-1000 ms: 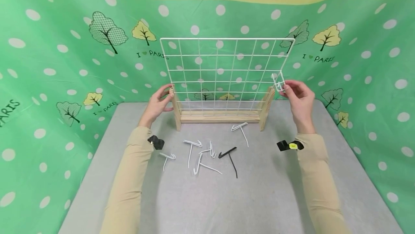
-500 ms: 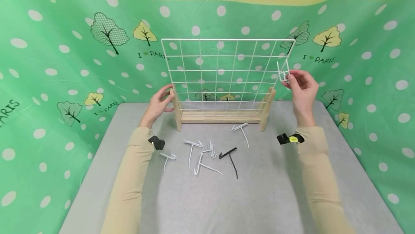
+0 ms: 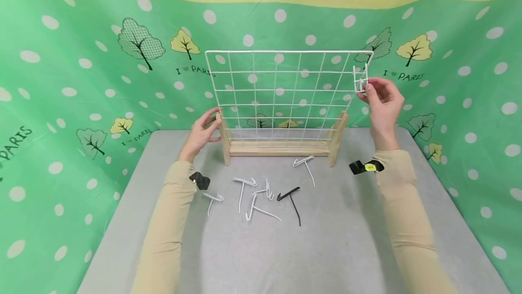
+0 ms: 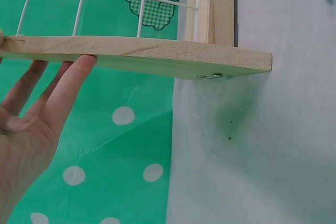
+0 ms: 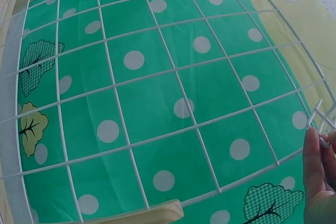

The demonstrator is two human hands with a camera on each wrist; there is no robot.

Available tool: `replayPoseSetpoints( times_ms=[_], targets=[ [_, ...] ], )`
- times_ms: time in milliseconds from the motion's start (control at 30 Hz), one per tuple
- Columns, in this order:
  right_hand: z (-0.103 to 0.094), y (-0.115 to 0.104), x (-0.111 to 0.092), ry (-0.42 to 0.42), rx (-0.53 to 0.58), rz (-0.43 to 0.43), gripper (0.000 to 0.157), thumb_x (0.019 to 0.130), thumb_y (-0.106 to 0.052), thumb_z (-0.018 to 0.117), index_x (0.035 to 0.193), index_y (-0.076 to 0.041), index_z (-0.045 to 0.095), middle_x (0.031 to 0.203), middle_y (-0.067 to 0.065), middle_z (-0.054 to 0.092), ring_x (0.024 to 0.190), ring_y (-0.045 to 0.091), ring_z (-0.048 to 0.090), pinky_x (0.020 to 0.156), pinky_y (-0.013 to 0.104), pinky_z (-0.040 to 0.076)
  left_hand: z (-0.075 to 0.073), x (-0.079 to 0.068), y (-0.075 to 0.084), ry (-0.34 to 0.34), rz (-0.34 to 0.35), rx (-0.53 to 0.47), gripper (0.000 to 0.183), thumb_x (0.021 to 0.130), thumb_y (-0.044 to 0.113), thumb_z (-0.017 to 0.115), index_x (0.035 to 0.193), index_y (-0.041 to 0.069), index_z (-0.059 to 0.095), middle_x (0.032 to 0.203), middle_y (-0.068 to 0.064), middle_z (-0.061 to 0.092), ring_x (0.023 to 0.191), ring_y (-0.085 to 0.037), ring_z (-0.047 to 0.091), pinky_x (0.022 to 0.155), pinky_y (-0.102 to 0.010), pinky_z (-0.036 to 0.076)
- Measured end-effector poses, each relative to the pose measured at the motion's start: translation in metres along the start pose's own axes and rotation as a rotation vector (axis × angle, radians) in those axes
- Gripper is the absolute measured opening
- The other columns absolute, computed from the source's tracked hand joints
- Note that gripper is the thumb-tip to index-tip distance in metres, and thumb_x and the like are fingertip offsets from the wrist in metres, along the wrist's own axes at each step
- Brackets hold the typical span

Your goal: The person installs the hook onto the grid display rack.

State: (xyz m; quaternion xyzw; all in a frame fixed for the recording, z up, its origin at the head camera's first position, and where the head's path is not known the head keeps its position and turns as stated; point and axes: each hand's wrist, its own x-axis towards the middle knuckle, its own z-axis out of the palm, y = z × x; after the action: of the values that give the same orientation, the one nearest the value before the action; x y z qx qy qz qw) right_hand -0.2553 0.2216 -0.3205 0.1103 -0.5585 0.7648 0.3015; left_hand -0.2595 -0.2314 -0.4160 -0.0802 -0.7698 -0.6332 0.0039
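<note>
A white wire grid panel stands upright in a wooden stand at the back of the table. My left hand holds the top of the stand's left post, with its fingers against the outer side and the thumb mostly hidden in the left wrist view. At the panel's upper right edge, my right hand pinches a white wire hook between thumb and fingers. The hook's prongs point up, overlapping the grid's edge wire in the head view; whether they touch cannot be told.
Several white wire hooks lie on the grey table in front of the stand, one close to its right post. A black hook lies among them. Green dotted cloth hangs behind and at both sides.
My right hand has raised the white hook along the panel's right edge, from near the post's top towards the upper corner. The left hand stays on the left post.
</note>
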Motion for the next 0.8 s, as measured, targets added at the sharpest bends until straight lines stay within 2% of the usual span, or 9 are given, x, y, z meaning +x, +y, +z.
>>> replayPoseSetpoints(
  times_ms=[167,400,800],
  targets=[
    [0.004,0.003,0.002,0.022,0.045,0.022,0.013,0.089,0.010,0.062,0.102,0.007,0.066,0.093,0.019,0.061,0.083,0.024,0.062,0.077,0.028,0.059,0.000,-0.002,0.000,-0.001,-0.022,-0.025,0.053,0.100,0.019,0.056,0.150,0.015,0.038,0.149,-0.021,0.036,0.130,-0.040,0.041,0.081,-0.052,0.057],
    [0.010,0.008,0.002,0.037,0.100,0.059,0.013,0.089,0.013,0.060,0.099,0.006,0.065,0.090,0.015,0.061,0.082,0.025,0.062,0.076,0.029,0.060,0.005,-0.015,0.025,-0.026,-0.025,-0.016,0.053,0.101,0.011,0.052,0.150,0.006,0.032,0.149,-0.026,0.033,0.131,-0.044,0.039,0.085,-0.060,0.051],
    [0.013,0.017,-0.005,0.030,0.090,0.062,0.014,0.090,0.013,0.059,0.100,0.006,0.064,0.090,0.014,0.060,0.080,0.021,0.062,0.075,0.028,0.060,0.005,-0.013,0.025,-0.015,-0.012,-0.025,0.052,0.101,0.012,0.053,0.149,0.007,0.035,0.148,-0.026,0.034,0.130,-0.043,0.040,0.085,-0.061,0.051]
  ],
)
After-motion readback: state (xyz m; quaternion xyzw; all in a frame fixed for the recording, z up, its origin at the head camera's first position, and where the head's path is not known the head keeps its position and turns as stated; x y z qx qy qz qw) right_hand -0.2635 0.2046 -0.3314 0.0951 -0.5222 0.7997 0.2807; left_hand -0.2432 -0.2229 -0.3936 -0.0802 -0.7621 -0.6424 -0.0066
